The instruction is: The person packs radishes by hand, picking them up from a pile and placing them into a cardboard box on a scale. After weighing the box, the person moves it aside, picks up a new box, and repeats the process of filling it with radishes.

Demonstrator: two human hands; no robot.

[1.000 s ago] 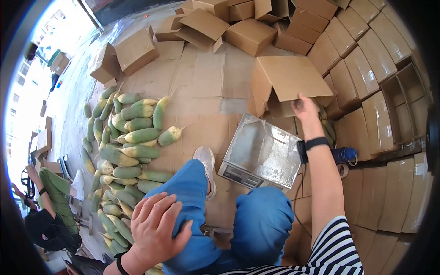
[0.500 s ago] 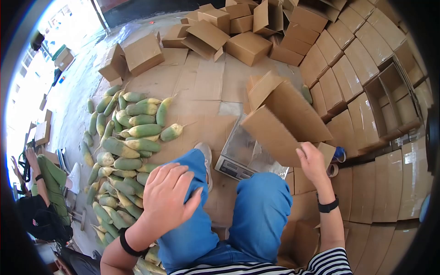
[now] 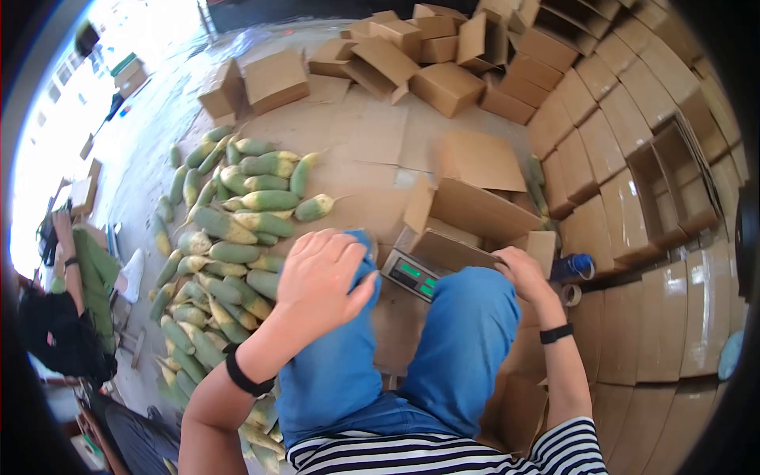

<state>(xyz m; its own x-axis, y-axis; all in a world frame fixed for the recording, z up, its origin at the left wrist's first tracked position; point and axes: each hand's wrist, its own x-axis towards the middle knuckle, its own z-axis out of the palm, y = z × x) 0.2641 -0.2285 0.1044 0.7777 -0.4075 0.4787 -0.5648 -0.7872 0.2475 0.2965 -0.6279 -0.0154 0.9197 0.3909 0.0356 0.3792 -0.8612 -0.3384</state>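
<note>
An open cardboard box [image 3: 487, 214] stands upright on a digital scale [image 3: 410, 277] in front of my knees, its flaps spread. The scale's display glows green; its digits are too small to read. My right hand [image 3: 522, 273] grips the near edge of the box. My left hand [image 3: 324, 273] lies flat on my left knee, holding nothing. Close by on the left is a large heap of green-and-white radishes [image 3: 229, 253].
Closed cartons [image 3: 661, 317] are stacked along the right, with a blue bottle [image 3: 574, 267] and a tape roll [image 3: 571, 295] beside them. Several loose boxes [image 3: 443, 87] lie at the back. Another person's arm [image 3: 67, 245] shows at far left.
My right hand has lowered the tilted box onto the scale, where it now sits level. The scale's display has lit up green. My left hand stays on my knee.
</note>
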